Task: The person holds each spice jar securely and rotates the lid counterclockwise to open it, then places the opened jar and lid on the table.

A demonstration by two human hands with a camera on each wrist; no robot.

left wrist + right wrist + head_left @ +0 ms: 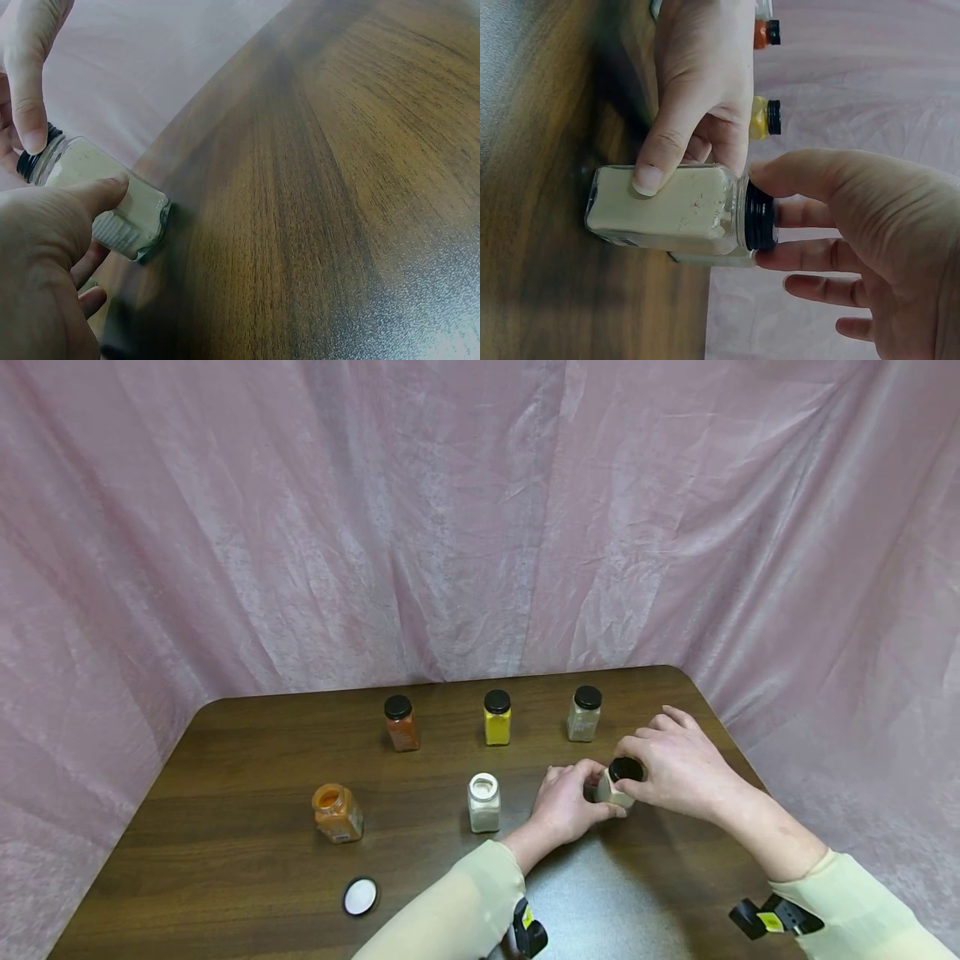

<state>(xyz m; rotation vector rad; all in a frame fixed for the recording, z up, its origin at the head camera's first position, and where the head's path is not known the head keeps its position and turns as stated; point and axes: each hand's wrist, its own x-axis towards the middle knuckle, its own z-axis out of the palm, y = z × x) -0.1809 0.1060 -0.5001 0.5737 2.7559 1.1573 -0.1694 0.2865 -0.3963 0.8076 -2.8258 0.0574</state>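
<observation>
Between the two hands stands a square glass spice jar [664, 206] of pale cream powder. My left hand [567, 799] grips the jar's body, its thumb lying along one face in the left wrist view. With thumb and fingertips, my right hand [678, 766] pinches the black lid [760, 217], which sits on the jar's neck; the last two fingers stay off it. To the left is a lidless jar of white powder [484, 810]. Farther left stands a lidless jar of orange powder [341, 821].
A loose black lid [360, 896] lies with its white inside up near the front. Along the back stand three capped jars: red-orange [405, 732], yellow [497, 727] and pale green [582, 723]. A pink curtain [480, 527] hangs behind the brown wooden table [225, 793].
</observation>
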